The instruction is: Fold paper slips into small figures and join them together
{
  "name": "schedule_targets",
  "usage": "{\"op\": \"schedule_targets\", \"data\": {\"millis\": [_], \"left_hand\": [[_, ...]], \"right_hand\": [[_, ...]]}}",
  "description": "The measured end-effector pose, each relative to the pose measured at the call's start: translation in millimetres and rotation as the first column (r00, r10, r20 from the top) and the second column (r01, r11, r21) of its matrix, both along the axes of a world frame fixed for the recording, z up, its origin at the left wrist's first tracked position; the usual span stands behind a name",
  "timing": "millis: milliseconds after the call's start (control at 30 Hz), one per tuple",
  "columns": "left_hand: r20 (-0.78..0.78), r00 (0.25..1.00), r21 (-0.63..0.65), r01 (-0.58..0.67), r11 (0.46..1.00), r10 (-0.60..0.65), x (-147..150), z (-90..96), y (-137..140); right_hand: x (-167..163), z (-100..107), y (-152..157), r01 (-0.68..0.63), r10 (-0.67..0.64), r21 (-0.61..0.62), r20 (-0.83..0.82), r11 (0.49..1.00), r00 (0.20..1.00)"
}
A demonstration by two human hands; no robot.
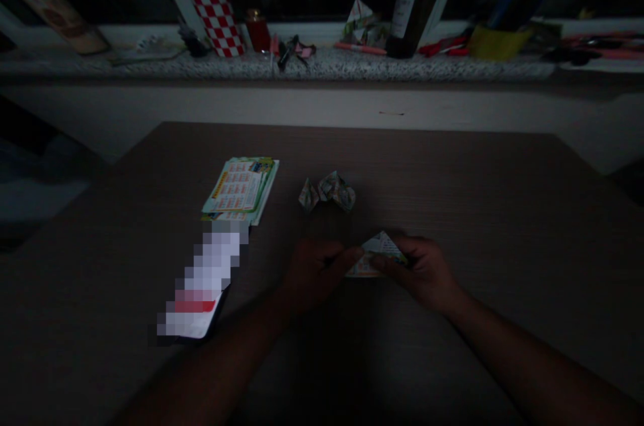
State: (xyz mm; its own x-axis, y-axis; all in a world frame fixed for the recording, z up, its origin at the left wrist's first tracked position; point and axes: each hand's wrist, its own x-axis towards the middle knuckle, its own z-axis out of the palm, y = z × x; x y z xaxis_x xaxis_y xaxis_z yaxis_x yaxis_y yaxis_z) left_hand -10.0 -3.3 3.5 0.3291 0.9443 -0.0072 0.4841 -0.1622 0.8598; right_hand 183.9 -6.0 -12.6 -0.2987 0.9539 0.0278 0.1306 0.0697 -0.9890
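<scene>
A printed piece of paper [383,243], partly folded with a pointed top and a flat lower edge, is held between my two hands over the table. My left hand [322,272] pinches its left side, thumb on the near face. On the right side my right hand [420,272] grips it, with the thumb lying across the front and the fingers behind. Some of the paper is hidden by both thumbs. Just beyond the hands, small folded paper pieces [336,190] with pointed corners rest on the table.
Left of my hands lies a stack of printed sheets [236,186], and nearer to me a lit phone [194,327] with a blurred screen. The wooden table [453,171] reaches a wall. Above it, a speckled sill [322,67] bears a red-and-white checkered cylinder [215,13], a dark bottle [405,17] and pens.
</scene>
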Motion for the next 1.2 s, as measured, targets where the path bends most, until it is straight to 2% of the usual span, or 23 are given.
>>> {"op": "schedule_targets", "data": {"millis": [200,300,433,533,667,733,800,867,933,1033,1200], "left_hand": [[0.09,0.996,-0.069,-0.001,0.998,0.007,-1.2,-3.9,1.3],[0.149,0.989,-0.114,0.009,0.993,0.009,-3.1,-3.9,0.9],[0.196,0.98,-0.175,0.021,0.984,0.014,-5.0,-2.0,1.3],[0.23,0.973,-0.229,0.066,0.971,-0.012,-5.5,-2.4,1.3],[0.221,0.973,-0.272,0.13,0.953,-0.069,-4.7,-5.3,0.9],[0.159,0.982,-0.214,0.133,0.968,-0.1,-3.5,-5.8,1.4],[0.046,0.99,-0.069,0.137,0.988,-0.134,-2.0,-5.2,2.4],[-0.093,0.983,0.097,0.166,0.981,-0.157,-1.2,-4.3,3.8],[-0.208,0.965,0.198,0.202,0.959,-0.16,-1.9,-4.6,5.2],[-0.263,0.955,0.252,0.202,0.946,-0.134,-6.4,-7.9,7.1],[-0.156,0.985,0.253,0.111,0.961,-0.073,-14.9,-10.4,8.3]], "right_hand": [[2.5,-2.3,-0.7,-0.02,0.017,-0.064,-0.038,0.998,0.999],[6.3,-7.4,1.3,0.006,-0.031,-0.14,-0.18,0.99,0.983],[8.8,-7.6,6.5,0.052,-0.144,-0.252,-0.363,0.966,0.921],[7.9,-3.3,8.2,0.037,-0.118,-0.225,-0.36,0.974,0.925],[6.8,-2.5,6.0,-0.017,-0.013,-0.091,-0.314,0.996,0.949],[7.2,-4.9,5.1,-0.042,0.033,-0.026,-0.29,0.999,0.957],[7.7,-7.4,5.2,-0.054,0.066,0.05,-0.276,0.997,0.959],[7.7,-8.8,5.7,-0.061,0.089,0.104,-0.287,0.993,0.954],[6.9,-8.9,5.7,-0.06,0.083,0.091,-0.282,0.994,0.956],[4.7,-7.9,4.6,-0.004,0.004,0.001,-0.229,1.0,0.973],[-0.4,-8.1,3.6,0.128,-0.136,-0.055,-0.174,0.99,0.975]]}}
